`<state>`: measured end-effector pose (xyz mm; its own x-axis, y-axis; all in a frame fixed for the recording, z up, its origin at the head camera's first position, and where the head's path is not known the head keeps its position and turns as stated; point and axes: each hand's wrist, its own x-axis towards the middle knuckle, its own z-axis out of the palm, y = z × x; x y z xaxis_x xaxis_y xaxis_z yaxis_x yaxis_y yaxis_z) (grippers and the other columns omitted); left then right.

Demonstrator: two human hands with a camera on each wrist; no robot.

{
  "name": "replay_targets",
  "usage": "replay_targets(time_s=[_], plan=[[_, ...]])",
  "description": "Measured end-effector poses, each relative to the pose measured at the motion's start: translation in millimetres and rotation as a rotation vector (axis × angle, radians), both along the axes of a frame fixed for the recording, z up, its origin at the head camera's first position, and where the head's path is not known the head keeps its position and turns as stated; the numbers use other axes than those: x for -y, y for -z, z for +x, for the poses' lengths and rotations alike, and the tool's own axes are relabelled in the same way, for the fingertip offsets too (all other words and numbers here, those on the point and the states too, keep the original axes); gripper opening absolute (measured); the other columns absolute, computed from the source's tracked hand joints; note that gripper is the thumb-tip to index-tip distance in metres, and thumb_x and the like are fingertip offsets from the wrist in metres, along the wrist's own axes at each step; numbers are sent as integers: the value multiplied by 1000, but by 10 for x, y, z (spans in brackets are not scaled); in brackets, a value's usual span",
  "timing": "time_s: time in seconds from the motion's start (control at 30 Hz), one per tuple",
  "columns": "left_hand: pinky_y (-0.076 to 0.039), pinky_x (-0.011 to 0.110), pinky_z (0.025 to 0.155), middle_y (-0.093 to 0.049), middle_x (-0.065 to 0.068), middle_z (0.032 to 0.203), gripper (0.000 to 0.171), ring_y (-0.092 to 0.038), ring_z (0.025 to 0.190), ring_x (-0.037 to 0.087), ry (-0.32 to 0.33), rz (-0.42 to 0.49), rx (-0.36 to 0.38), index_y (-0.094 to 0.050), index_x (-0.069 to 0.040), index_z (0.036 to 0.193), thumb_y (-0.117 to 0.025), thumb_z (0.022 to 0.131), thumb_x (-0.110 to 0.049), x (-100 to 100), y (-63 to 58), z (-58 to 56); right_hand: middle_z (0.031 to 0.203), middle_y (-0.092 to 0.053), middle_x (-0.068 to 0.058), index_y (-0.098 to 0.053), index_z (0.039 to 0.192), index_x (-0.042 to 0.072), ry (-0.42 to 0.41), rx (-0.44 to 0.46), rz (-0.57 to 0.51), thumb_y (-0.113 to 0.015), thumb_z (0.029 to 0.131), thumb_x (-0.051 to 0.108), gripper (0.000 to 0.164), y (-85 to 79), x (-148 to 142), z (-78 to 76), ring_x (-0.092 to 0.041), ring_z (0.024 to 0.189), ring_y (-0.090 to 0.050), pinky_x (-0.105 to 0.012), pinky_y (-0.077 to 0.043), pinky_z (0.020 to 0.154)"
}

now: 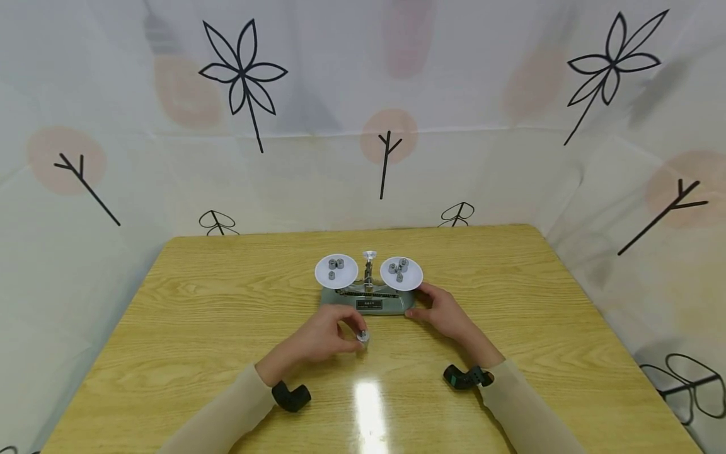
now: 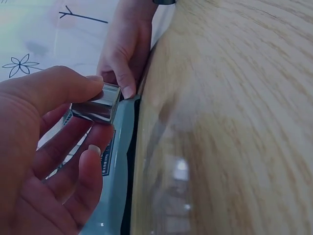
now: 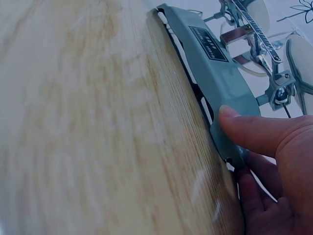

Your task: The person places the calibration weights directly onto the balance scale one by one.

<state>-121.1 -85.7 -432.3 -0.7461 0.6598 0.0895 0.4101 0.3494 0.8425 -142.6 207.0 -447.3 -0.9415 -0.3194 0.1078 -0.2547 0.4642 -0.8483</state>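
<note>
A grey-green balance scale stands on the table with two white pans. On its left pan sit three small metal weights; several more are on the right pan. My left hand is in front of the base, pinching a shiny cylindrical metal weight between thumb and fingers above the tabletop. My right hand grips the right end of the base. In the right wrist view, its thumb presses on the base's front face and its fingers curl around the end, partly hidden.
The wood-grain table extends on all sides of the scale. White cloth with plant drawings hangs behind and beside it. Each wrist wears a black device, such as the one on the left.
</note>
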Motion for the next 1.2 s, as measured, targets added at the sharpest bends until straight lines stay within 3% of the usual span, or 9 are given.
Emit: replay_targets(time_s=[0.1, 0.27, 0.57, 0.83, 1.2], plan=[[-53, 27, 65, -66, -10, 92, 21, -64, 91, 15, -16, -3, 0, -68, -18, 96, -82, 82, -9, 10, -42, 3, 139, -52, -29, -49, 140, -10, 1, 5, 2, -76, 84, -2, 63, -129, 44, 56, -44, 130, -47, -54, -38, 107], [-53, 26, 64, -67, -9, 93, 22, -65, 91, 20, -26, 12, -17, -68, -15, 96, -81, 81, -6, 27, -115, 21, 138, -52, -29, -50, 139, -10, 4, 4, -3, -77, 84, -2, 62, -125, 48, 54, -44, 130, -47, -54, -37, 107], [-52, 27, 62, -68, -9, 93, 22, -65, 88, 17, -55, 19, -45, -69, -16, 96, -82, 81, -7, 77, -171, 16, 139, -52, -29, -50, 138, -10, 3, 3, -14, -77, 83, -3, 62, -137, 51, 63, -44, 131, -46, -54, -37, 108], [-52, 27, 63, -67, -8, 95, 25, -65, 91, 26, -87, 13, -68, -69, -18, 97, -82, 80, -5, 150, -274, 4, 140, -50, -29, -49, 139, -11, -6, 4, -9, -76, 84, -3, 62, -134, 49, 58, -44, 132, -45, -54, -37, 108], [-54, 28, 63, -68, -6, 94, 22, -67, 89, 25, -112, 32, -105, -70, -18, 97, -82, 82, -9, 274, -442, -18, 143, -50, -24, -48, 143, -5, 1, -1, -12, -79, 84, 5, 67, 247, -60, -122, -40, 133, -47, -53, -37, 108]])
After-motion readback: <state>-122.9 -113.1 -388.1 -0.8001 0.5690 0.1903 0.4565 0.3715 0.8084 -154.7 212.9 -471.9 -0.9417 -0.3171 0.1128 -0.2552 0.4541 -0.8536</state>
